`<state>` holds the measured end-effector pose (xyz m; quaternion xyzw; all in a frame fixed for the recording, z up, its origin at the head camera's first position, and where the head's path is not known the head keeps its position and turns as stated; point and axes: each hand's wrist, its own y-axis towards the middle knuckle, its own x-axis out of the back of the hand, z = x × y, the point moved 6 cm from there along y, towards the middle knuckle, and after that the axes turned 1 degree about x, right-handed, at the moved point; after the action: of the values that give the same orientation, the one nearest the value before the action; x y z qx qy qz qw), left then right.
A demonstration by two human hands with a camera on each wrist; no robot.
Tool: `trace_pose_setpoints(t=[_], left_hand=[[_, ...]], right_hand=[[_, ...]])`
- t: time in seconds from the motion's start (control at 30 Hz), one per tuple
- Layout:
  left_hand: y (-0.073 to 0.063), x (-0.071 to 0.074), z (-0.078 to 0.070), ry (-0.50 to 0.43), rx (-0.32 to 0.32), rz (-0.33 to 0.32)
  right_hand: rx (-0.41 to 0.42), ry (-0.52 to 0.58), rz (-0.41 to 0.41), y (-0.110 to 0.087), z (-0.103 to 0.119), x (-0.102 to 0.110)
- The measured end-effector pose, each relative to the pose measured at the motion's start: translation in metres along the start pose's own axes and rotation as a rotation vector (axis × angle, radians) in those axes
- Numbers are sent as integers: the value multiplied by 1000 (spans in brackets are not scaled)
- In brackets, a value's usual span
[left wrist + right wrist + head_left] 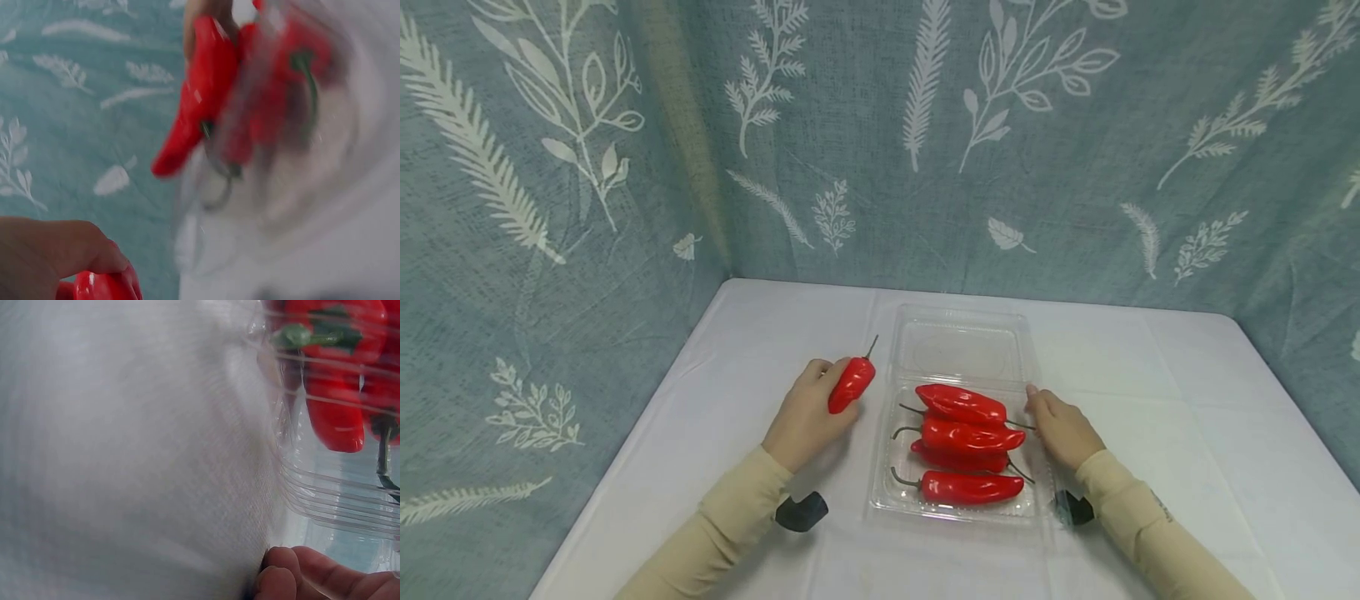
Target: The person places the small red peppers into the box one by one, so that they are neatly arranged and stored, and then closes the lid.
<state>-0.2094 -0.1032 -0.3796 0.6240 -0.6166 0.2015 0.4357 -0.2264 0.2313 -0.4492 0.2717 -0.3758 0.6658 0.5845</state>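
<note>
My left hand [820, 408] grips a red chili pepper [854, 383] to the left of the box, its thin stem pointing up and away. In the left wrist view the thumb lies over this pepper [106, 286]. A clear plastic clamshell box [883, 492] lies with its lid [958, 343] folded back on the far side. Several red peppers [972, 487] lie crosswise in its base, stems toward either side. My right hand [1066, 427] is at the box's right edge near the hinge, fingertips right by the rim. The right wrist view shows its fingers [328, 572] bent loosely beside the ribbed plastic wall.
A white cloth [1165, 467] covers the table. Patterned blue-green curtains [880, 208] hang along the back and sides. A dark wrist device [801, 512] shows under the left forearm, another [1073, 507] by the right wrist, close to the box.
</note>
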Motion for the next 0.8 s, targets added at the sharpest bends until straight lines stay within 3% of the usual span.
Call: trace_pose_setpoints(t=[0.23,0.5,0.8], left_hand=[[0,-5,-41,-39,-100,55],[-9,-29,-79,-117,-202,216],[-20,-48,-105,-17,-309,314]], right_hand=[[2,-6,-9,1,-1,0],[-18,7,8,1,-2,-1],[-6,-2,-3,1,-1,0]])
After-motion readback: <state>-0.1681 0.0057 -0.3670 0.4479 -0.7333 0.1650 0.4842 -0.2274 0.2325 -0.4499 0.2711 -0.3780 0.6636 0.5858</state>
